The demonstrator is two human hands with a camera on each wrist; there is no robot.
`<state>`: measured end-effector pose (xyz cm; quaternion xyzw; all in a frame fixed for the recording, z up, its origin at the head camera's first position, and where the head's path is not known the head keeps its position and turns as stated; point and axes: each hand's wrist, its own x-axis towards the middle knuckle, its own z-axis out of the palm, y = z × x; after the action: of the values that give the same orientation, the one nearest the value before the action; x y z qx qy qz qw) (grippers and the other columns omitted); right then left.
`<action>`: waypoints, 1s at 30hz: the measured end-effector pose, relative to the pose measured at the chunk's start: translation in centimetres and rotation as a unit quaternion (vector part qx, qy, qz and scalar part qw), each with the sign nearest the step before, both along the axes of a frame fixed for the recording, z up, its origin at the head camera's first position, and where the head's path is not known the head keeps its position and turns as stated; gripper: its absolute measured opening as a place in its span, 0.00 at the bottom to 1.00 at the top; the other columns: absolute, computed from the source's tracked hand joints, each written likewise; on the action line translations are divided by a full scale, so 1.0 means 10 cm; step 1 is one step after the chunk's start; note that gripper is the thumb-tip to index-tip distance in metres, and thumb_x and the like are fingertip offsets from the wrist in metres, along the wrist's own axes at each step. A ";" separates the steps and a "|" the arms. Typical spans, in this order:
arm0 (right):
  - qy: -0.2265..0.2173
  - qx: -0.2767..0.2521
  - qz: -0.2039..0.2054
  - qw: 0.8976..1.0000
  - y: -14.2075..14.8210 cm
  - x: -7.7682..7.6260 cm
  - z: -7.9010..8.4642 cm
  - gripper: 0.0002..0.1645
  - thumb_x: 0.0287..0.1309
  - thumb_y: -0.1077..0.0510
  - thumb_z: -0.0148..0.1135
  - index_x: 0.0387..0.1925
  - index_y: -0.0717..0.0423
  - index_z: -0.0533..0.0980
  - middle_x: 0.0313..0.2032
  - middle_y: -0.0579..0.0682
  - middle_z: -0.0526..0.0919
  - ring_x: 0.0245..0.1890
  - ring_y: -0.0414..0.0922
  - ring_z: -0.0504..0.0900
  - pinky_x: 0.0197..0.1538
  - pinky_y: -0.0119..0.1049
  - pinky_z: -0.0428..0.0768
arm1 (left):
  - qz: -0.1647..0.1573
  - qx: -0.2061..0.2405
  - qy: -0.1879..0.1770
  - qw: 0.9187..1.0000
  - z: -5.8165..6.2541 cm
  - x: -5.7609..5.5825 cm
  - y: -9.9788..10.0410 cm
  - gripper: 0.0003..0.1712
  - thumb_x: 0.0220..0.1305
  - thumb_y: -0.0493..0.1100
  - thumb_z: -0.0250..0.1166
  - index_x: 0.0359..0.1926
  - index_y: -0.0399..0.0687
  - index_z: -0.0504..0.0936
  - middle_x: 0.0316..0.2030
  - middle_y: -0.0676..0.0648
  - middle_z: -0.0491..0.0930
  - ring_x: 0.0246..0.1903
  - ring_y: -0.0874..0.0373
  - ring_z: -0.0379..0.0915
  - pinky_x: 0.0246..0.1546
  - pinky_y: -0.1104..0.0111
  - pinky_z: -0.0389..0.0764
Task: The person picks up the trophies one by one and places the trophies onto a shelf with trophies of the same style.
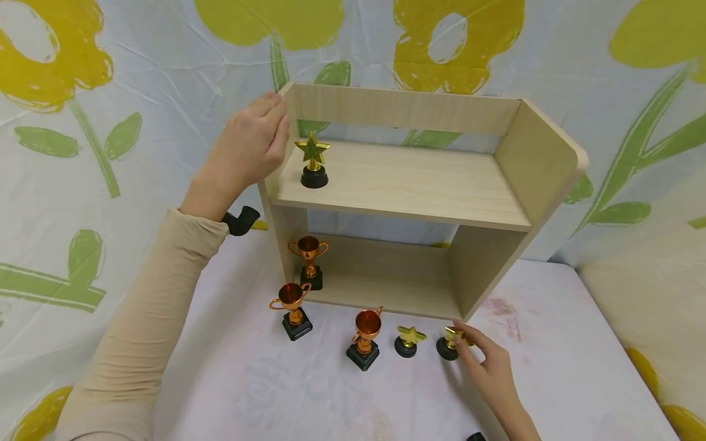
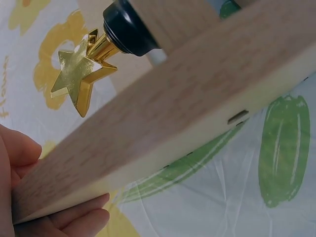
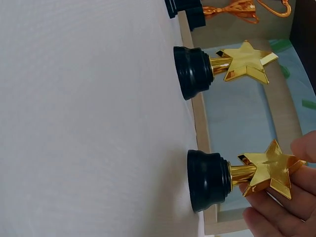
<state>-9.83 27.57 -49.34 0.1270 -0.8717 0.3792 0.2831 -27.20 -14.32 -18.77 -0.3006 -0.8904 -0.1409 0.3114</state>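
My left hand [image 1: 250, 144] grips the upper edge of the left side panel of a small wooden shelf [image 1: 397, 177]; in the left wrist view the thumb and fingers lie on opposite faces of the panel [image 2: 148, 108]. My right hand [image 1: 491, 370] holds the star of a gold star trophy [image 3: 269, 170] between thumb and fingers. Its black base stands on the table in front of the shelf's right end. Left of it stands another gold star trophy [image 1: 407, 346]. A third star trophy [image 1: 314, 174] is on the upper shelf at the left, near my left hand.
One bronze cup trophy [image 1: 311, 277] stands at the left of the lower shelf. Two more, a left cup trophy [image 1: 296, 321] and a middle cup trophy [image 1: 364, 352], stand on the white-covered table [image 1: 309, 398]. Behind hangs a flower-print cloth [image 1: 171, 61].
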 end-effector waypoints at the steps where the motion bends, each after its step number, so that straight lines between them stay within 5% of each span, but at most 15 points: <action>1: 0.001 0.000 -0.001 1.000 0.00 0.00 0.00 0.18 0.52 0.73 0.67 0.47 0.62 0.83 0.34 0.50 0.88 0.35 0.27 0.77 0.43 0.21 0.72 | 0.001 -0.002 -0.003 1.000 0.00 0.00 0.00 0.25 0.76 0.40 0.42 0.61 0.25 0.73 0.63 0.30 0.71 0.69 0.40 0.61 0.72 0.58 0.57; 17: 0.008 0.006 -0.005 1.000 0.01 -0.03 0.06 0.14 0.52 0.73 0.67 0.41 0.60 0.85 0.35 0.49 0.88 0.35 0.27 0.77 0.39 0.24 0.74 | 0.005 -0.005 -0.003 1.000 0.00 0.00 0.00 0.25 0.76 0.39 0.42 0.60 0.23 0.74 0.63 0.29 0.71 0.69 0.39 0.60 0.72 0.58 0.58; 30: 0.004 0.011 -0.001 1.000 -0.02 -0.05 0.07 0.14 0.53 0.73 0.67 0.41 0.59 0.85 0.37 0.51 0.88 0.42 0.22 0.77 0.46 0.15 0.71 | 0.016 -0.010 -0.012 1.000 0.01 0.01 0.01 0.25 0.76 0.40 0.42 0.62 0.24 0.72 0.64 0.30 0.70 0.69 0.40 0.60 0.72 0.58 0.57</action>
<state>-10.29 27.41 -48.68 0.1305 -0.8746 0.3689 0.2862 -27.05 -14.25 -18.68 -0.2872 -0.9003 -0.1309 0.2998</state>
